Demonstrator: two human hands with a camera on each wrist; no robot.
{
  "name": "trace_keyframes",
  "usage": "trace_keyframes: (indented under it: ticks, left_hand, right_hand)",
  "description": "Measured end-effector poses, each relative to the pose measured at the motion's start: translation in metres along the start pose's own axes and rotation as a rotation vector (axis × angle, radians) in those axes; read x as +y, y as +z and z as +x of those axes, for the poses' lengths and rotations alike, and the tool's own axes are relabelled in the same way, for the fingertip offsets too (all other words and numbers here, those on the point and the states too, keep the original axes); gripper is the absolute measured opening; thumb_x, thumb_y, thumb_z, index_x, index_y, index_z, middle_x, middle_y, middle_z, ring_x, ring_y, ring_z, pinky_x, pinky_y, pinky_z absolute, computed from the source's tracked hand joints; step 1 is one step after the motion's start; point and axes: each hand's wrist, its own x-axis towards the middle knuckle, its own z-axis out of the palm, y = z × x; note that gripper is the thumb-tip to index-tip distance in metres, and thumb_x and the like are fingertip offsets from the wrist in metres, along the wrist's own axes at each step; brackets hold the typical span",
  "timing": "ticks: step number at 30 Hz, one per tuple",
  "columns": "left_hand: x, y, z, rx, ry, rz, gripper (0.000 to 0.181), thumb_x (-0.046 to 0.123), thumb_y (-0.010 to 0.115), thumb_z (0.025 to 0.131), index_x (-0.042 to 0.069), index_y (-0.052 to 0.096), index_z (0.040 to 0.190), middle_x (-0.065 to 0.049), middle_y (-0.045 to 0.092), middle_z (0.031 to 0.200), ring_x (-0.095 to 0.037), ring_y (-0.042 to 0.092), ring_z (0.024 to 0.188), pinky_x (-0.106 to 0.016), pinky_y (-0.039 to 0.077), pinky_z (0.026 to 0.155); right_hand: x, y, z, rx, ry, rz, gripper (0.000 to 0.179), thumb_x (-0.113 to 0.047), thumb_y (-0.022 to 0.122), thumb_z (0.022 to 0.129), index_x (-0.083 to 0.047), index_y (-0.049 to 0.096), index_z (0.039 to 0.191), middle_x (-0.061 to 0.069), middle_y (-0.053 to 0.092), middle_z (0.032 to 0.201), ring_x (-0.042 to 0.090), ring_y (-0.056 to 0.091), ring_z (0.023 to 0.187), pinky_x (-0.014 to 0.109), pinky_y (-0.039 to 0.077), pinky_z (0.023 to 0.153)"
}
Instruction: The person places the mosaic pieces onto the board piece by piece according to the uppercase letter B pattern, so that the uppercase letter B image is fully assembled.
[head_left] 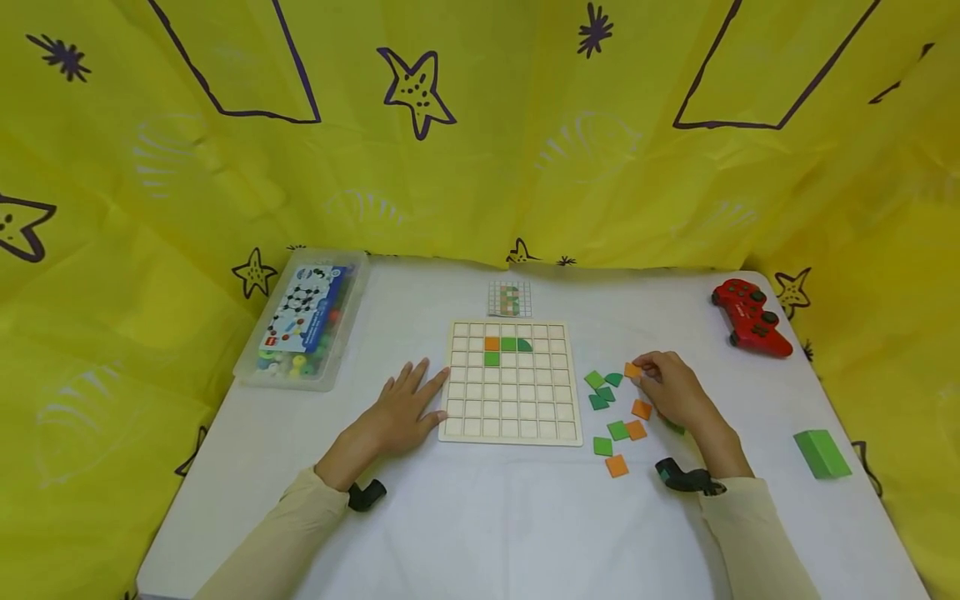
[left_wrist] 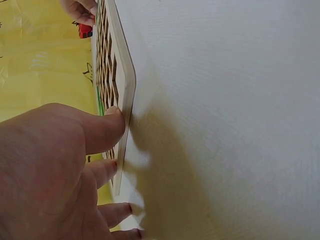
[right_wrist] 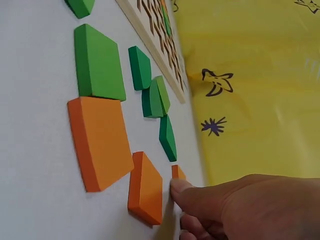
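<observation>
A pale wooden grid board (head_left: 510, 417) lies on the table, with orange and green tiles in a few of its upper cells. My left hand (head_left: 405, 412) rests at the board's left edge, fingers spread; in the left wrist view the thumb (left_wrist: 107, 131) touches its side. Off to the right, my right hand (head_left: 675, 387) pinches an orange square tile (head_left: 632, 370) between thumb and fingertips. Around it lie loose orange squares (head_left: 641, 409), green squares (head_left: 603, 447) and dark green quarter-round pieces (head_left: 598, 402). Another green piece (head_left: 674, 426) is partly hidden under the right hand.
A small pattern card (head_left: 510, 299) lies just beyond the board. At the back left stands a clear plastic box (head_left: 300, 379) of coloured parts. A red game controller (head_left: 752, 318) sits at the back right, and a green block (head_left: 822, 454) near the right edge. Yellow curtains surround the table.
</observation>
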Motion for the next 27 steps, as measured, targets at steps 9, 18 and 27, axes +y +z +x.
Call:
trace_keyframes:
  ticks: [9, 18, 27]
  left_hand:
    - [-0.002, 0.002, 0.001, 0.006, -0.001, 0.003, 0.07, 0.045, 0.049, 0.111, 0.02, 0.021, 0.171, -0.022, 0.007, 0.176, -0.047, 0.004, 0.162, -0.069, 0.012, 0.127]
    - [-0.002, 0.001, 0.001, 0.005, 0.0, 0.008, 0.069, 0.044, 0.049, 0.111, 0.02, 0.022, 0.171, -0.022, 0.008, 0.176, -0.047, 0.004, 0.162, -0.069, 0.012, 0.127]
    - [-0.003, 0.002, 0.001, 0.01, 0.001, 0.022, 0.069, 0.044, 0.049, 0.111, 0.021, 0.022, 0.171, -0.022, 0.009, 0.176, -0.048, 0.005, 0.162, -0.068, 0.013, 0.127]
  right_hand:
    - [-0.004, 0.006, 0.017, 0.042, -0.012, 0.036, 0.031, -0.003, 0.056, 0.107, 0.011, 0.057, 0.134, 0.03, 0.054, 0.125, 0.043, 0.056, 0.114, 0.058, 0.048, 0.103]
    - [-0.017, 0.021, 0.036, 0.063, -0.023, 0.074, 0.031, -0.007, 0.055, 0.109, 0.009, 0.058, 0.136, 0.028, 0.054, 0.127, 0.041, 0.057, 0.115, 0.057, 0.049, 0.105]
    - [-0.056, 0.04, 0.044, 0.037, -0.102, 0.113, 0.03, -0.008, 0.059, 0.107, 0.007, 0.061, 0.133, 0.027, 0.055, 0.128, 0.04, 0.061, 0.115, 0.054, 0.052, 0.102]
